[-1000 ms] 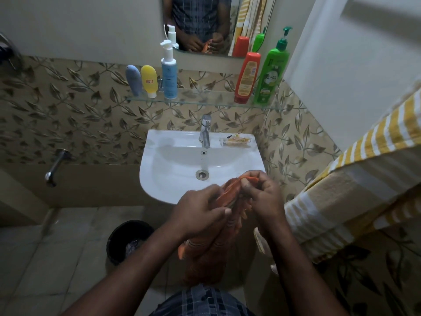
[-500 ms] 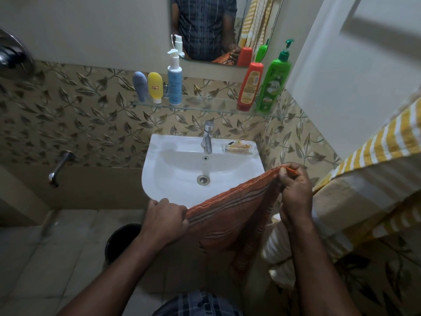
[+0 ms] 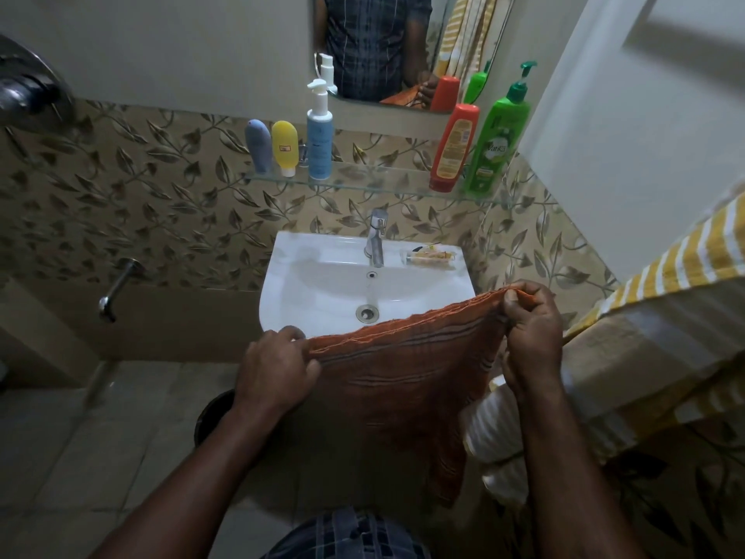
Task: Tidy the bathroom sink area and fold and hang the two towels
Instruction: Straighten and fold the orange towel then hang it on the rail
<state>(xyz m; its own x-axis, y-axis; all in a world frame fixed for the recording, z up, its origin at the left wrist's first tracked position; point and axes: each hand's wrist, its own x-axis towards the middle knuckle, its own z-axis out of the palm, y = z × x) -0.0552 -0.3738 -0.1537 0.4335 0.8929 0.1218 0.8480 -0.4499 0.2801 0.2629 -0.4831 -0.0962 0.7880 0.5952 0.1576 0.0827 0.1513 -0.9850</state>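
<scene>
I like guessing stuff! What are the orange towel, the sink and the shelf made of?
Towel: looks like woven cotton, soft and matte; it drapes and shows ribbed stripes. Sink: likely glazed ceramic, white and glossy. Shelf: probably clear glass; tiles show through it.

White lettering on the green bottle (image 3: pixel 498 143) reads roughly "Vatika", the middle letters blurred. The red bottle (image 3: pixel 453 149) carries label print and the yellow tube (image 3: pixel 285 149) a sticker, both too small to read.
</scene>
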